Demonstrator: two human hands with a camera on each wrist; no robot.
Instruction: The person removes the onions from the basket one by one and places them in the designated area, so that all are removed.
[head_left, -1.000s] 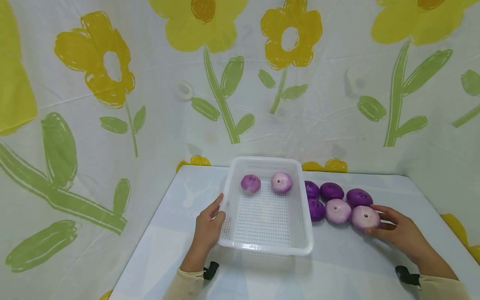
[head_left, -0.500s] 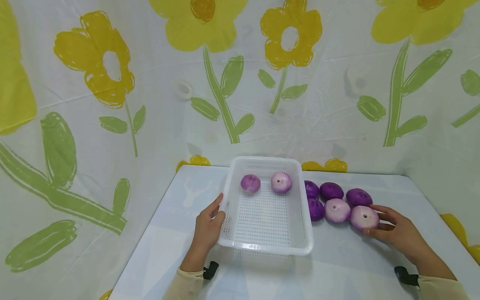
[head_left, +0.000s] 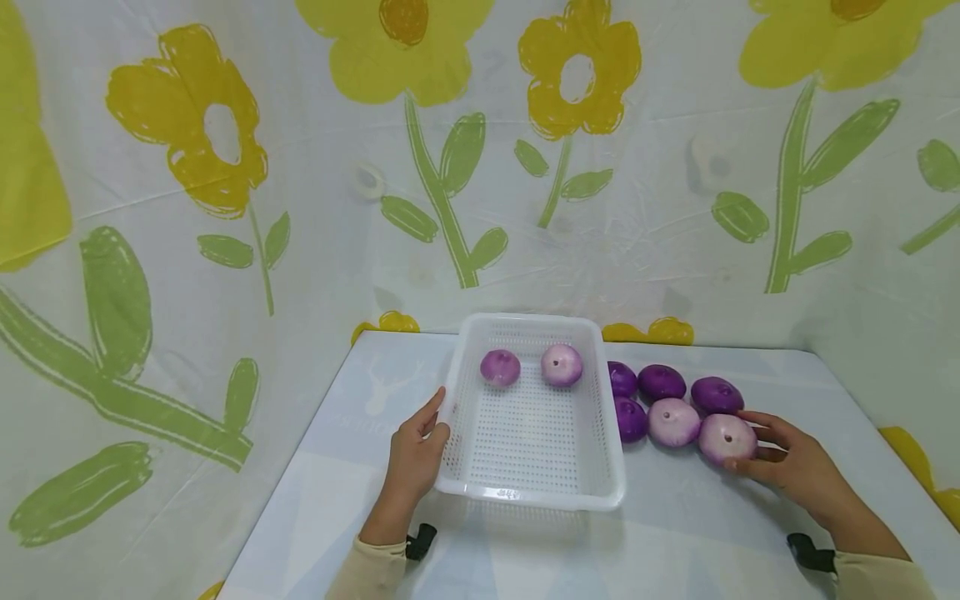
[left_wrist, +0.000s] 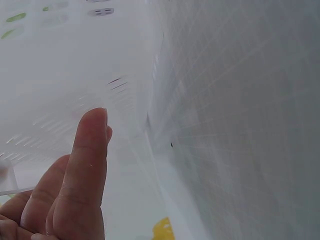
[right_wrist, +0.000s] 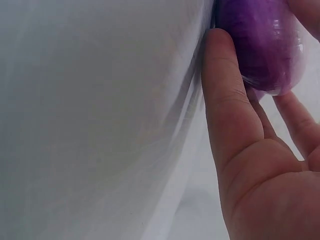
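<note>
Nearest, a white basket point(head_left: 525, 498), its left side gripped by the left hand point(head_left: 416, 457). Well right of it, the right hand point(head_left: 798, 460) pinches a pale onion point(head_left: 726, 440) between thumb and fingers, at the near row's right end. Just beyond, three dark onions point(head_left: 662, 383) form the far row. Two lighter onions point(head_left: 562, 366) lie apart in the basket's far part. Farthest: flowered cloth point(head_left: 645, 250).

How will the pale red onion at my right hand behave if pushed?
The pale red onion may roll, but its squat shape should limit that. Its glossy skin could be slippery, and its plump, rounded sides suggest firmness.
</note>
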